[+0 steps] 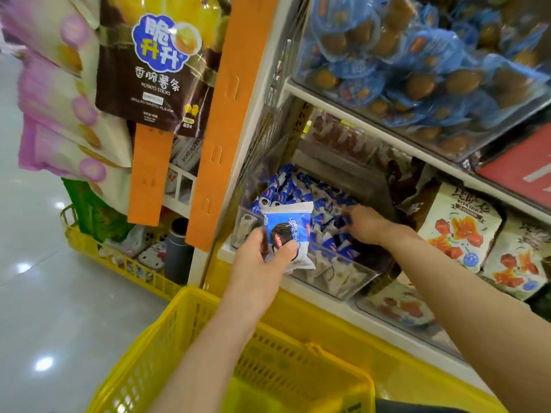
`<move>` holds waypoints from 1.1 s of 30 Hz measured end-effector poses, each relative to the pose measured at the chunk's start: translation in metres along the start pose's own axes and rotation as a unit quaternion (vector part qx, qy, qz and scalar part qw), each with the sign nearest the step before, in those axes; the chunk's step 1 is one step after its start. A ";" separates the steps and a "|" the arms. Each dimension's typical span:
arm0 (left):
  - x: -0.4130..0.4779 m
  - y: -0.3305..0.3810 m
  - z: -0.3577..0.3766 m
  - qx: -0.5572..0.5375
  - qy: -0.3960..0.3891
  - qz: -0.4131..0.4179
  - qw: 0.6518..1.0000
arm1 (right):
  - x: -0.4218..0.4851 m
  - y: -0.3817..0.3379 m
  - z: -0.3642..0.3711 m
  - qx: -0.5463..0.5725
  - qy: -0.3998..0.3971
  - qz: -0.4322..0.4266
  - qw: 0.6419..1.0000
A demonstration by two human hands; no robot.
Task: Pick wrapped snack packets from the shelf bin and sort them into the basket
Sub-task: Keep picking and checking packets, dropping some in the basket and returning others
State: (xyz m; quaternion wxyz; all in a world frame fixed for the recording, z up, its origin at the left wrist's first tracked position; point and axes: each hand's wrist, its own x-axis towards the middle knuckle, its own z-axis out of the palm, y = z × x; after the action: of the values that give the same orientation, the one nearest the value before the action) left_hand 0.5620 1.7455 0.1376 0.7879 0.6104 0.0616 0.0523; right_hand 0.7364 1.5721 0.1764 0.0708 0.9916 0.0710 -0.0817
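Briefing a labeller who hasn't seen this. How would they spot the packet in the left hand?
Above the yellow basket, a clear bin of blue-and-white packets sits on the shelf. The left hand holds one packet up before the bin's left end: the only one lifted clear, flat to the camera, showing a dark round cookie.

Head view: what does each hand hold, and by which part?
The left hand holds a blue-and-white snack packet by its lower end, thumb on the front. The right hand reaches among packets in the bin; whether it grips one cannot be told.
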 end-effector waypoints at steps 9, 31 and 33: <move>0.007 0.007 -0.010 -0.029 -0.001 0.002 1.000 | 0.005 -0.007 0.003 -0.056 -0.078 0.032 0.995; -0.015 0.016 -0.011 -0.101 -0.079 -0.075 0.989 | -0.139 -0.042 -0.043 0.389 0.075 -0.205 0.895; -0.018 0.017 -0.012 -0.090 -0.122 -0.084 0.985 | -0.143 -0.047 -0.034 0.413 0.048 -0.207 0.886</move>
State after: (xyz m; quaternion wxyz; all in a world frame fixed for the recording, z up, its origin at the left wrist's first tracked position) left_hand 0.5418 1.7579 0.1515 0.8430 0.5313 0.0110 -0.0833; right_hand 0.5942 1.6051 0.2278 -0.3671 0.8966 0.2378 -0.0690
